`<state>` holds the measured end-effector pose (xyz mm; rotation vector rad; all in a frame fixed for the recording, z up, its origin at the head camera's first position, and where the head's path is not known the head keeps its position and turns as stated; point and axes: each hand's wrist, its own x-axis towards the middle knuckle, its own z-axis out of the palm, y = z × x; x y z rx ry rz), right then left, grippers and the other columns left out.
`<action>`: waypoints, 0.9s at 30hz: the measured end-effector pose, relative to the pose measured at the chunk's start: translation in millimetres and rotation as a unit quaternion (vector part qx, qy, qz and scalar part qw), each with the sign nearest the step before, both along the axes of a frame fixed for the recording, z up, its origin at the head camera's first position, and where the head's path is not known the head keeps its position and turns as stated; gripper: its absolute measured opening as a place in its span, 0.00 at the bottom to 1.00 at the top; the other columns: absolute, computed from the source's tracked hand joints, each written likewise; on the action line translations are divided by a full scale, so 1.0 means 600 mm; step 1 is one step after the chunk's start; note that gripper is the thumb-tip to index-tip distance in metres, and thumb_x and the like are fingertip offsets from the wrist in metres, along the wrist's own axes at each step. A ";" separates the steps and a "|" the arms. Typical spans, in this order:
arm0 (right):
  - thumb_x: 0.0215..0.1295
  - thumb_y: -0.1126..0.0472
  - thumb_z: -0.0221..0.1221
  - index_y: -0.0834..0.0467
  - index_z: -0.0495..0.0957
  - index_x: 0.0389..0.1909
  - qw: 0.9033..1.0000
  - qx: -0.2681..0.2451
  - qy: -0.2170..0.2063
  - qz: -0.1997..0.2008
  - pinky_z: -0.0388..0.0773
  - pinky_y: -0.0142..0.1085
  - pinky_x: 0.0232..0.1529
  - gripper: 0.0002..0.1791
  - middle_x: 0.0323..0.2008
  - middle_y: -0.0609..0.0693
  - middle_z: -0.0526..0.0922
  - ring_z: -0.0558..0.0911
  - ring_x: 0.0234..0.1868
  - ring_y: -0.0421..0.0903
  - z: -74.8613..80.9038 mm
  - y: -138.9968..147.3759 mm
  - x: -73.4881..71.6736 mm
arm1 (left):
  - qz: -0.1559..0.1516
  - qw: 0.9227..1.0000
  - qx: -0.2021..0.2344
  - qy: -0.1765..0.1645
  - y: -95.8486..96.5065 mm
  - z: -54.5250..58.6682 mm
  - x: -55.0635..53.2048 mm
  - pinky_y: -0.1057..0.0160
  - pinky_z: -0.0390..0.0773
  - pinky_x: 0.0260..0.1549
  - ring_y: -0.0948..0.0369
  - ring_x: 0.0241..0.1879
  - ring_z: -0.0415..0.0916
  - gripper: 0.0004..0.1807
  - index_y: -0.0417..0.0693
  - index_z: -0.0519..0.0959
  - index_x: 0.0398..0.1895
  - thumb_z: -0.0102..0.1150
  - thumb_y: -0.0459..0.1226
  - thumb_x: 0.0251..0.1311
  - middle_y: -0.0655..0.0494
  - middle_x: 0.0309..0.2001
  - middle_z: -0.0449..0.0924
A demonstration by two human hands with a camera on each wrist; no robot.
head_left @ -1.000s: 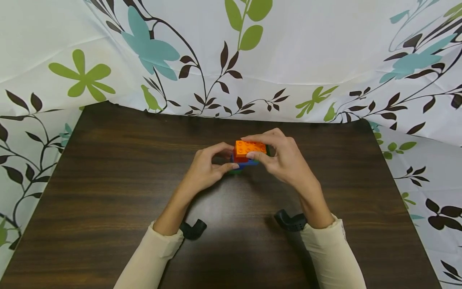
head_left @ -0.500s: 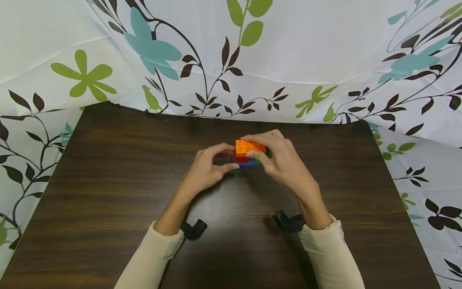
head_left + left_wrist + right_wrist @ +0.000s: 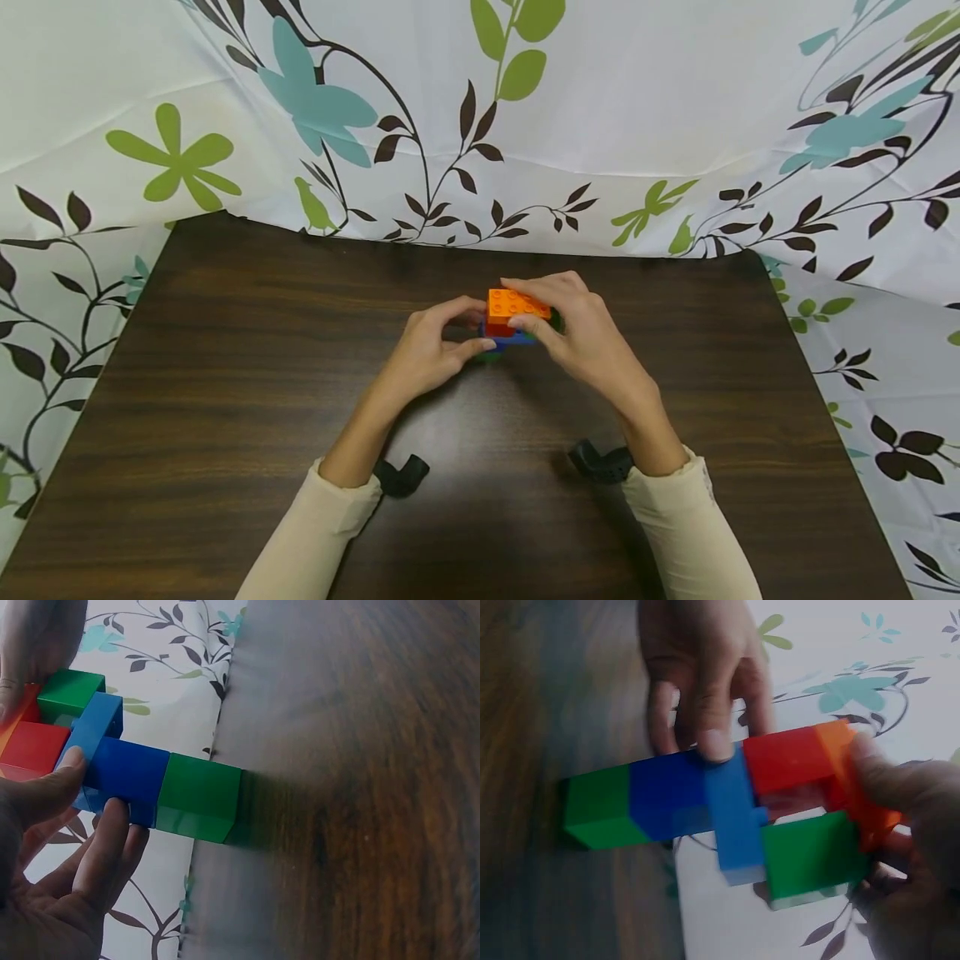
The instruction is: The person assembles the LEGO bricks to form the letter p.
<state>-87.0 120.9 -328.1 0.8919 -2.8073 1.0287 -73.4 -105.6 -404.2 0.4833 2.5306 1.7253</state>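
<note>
A stack of toy building bricks stands on the table between both hands. From the bottom up, the right wrist view shows a green brick (image 3: 598,806), a dark blue brick (image 3: 667,787) and a longer lighter blue brick (image 3: 735,817). Side by side above these are a red brick (image 3: 786,759) and another green brick (image 3: 814,855). On top is an orange brick (image 3: 517,303), against the red one. My left hand (image 3: 427,350) grips the stack around its blue bricks, thumb on the lighter one. With thumb and fingers, my right hand (image 3: 592,337) pinches the orange brick.
The dark wooden table (image 3: 225,400) ends at a white curtain (image 3: 630,100) with leaf and flower prints, behind and at both sides. Black curved wrist mounts (image 3: 402,477) stick out from both wrists over the table.
My right hand and the orange brick have shifted very slightly left. My left hand and the lower bricks have stayed in place.
</note>
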 end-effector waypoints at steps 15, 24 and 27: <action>0.66 0.60 0.76 0.51 0.71 0.78 0.995 -0.076 -0.043 -0.043 0.80 0.56 0.69 0.41 0.66 0.56 0.85 0.83 0.65 0.56 -0.028 0.017 0.000 | 0.009 1.000 -0.003 -0.012 0.002 0.005 -0.002 0.52 0.91 0.50 0.49 0.55 0.87 0.21 0.44 0.83 0.60 0.76 0.36 0.65 0.44 0.55 0.89; 0.76 0.61 0.67 0.54 0.71 0.78 0.991 -0.106 -0.058 -0.061 0.84 0.54 0.66 0.32 0.65 0.58 0.85 0.86 0.62 0.55 -0.037 0.030 0.003 | 0.023 1.000 -0.008 -0.008 -0.003 0.010 -0.001 0.57 0.91 0.42 0.51 0.49 0.87 0.22 0.42 0.84 0.60 0.76 0.37 0.65 0.46 0.51 0.90; 0.76 0.63 0.66 0.55 0.70 0.78 0.989 -0.121 -0.053 -0.066 0.85 0.54 0.64 0.32 0.64 0.58 0.85 0.87 0.61 0.55 -0.039 0.029 0.003 | 0.026 1.000 0.000 -0.010 -0.005 0.013 -0.001 0.56 0.91 0.43 0.51 0.48 0.87 0.22 0.41 0.84 0.60 0.76 0.37 0.65 0.45 0.51 0.90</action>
